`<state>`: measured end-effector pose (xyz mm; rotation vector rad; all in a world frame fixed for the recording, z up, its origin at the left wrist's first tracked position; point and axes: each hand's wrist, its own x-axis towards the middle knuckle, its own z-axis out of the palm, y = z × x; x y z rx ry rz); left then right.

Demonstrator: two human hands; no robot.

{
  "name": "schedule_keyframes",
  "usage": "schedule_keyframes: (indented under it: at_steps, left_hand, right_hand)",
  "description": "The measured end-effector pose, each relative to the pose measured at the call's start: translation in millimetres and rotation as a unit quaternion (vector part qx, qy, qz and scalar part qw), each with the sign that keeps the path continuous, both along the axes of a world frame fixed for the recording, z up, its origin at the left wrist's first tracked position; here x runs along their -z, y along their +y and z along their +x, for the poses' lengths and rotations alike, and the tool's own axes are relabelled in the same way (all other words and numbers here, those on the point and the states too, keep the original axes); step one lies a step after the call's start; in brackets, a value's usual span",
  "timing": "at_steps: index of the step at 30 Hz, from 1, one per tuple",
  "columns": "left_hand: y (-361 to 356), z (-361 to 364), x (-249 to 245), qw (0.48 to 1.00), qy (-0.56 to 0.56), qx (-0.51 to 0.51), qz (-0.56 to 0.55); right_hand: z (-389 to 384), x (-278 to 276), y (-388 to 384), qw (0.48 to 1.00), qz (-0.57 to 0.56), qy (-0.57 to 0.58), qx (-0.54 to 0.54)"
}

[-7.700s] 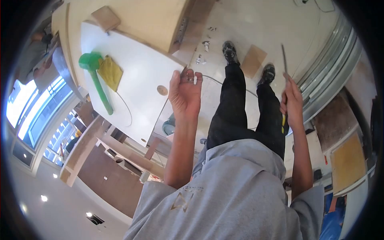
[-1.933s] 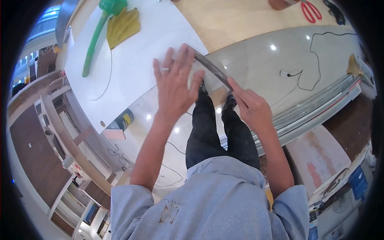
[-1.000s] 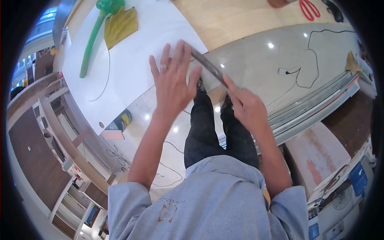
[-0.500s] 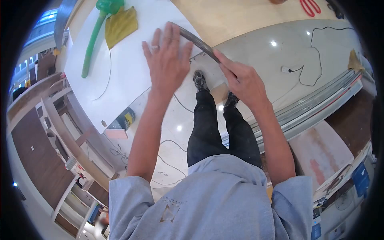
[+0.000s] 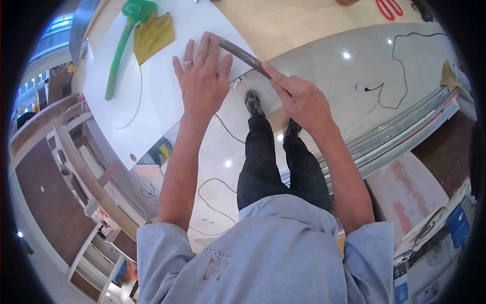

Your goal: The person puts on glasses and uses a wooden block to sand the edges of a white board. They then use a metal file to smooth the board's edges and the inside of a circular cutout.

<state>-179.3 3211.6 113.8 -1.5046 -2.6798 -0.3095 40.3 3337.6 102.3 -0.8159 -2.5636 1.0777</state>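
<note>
While the left hand (image 5: pixel 203 87) is spread, the right hand (image 5: pixel 304 104) grips a dark bar (image 5: pixel 240 54).

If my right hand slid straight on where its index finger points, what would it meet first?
Past the dark tool it holds, probably your left hand, though depth is unclear.

Slanted at a corner of a flat white panel (image 5: pixel 162 91): long, narrow, dark tool (image 5: pixel 238 52). Brownish round mark (image 5: pixel 133 157) near another corner.
</note>
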Motion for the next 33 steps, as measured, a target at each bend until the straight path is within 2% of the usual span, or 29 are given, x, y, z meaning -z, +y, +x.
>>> schedule_keyframes:
  at_steps: [2,6,12,17,20,23,27,31,33]
  left_hand:
    - [-8,5,-5,1.000,-0.007,0.013,-0.010]
    - [-41,49,-15,0.998,-0.031,0.039,-0.028]
    - [-15,7,-7,1.000,-0.004,0.004,-0.022]
    - [-32,26,-9,0.999,-0.031,0.039,-0.015]
    - [-39,52,-9,0.998,-0.036,0.058,-0.014]
    - [-10,21,-2,0.999,-0.014,0.032,0.008]
    - [3,-6,2,0.999,0.008,0.036,0.026]
    - [-26,37,-8,0.998,-0.026,0.055,-0.010]
    - [-34,54,-8,0.997,-0.034,0.069,-0.007]
  right_hand:
    - [11,0,-6,1.000,0.012,-0.015,-0.005]
    - [52,-20,-38,0.999,-0.035,-0.031,0.011]
    - [9,-9,-24,0.999,-0.043,-0.023,0.016]
    - [38,-16,-39,0.996,-0.043,-0.074,0.013]
    - [62,-21,-53,0.997,-0.072,-0.019,0.038]
    - [25,-5,-29,0.998,-0.043,0.002,0.043]
    - [-2,-8,-7,0.998,-0.034,-0.036,0.024]
    - [54,-16,-46,0.998,-0.024,-0.044,0.037]
    - [57,-15,-51,0.998,-0.026,-0.039,0.047]
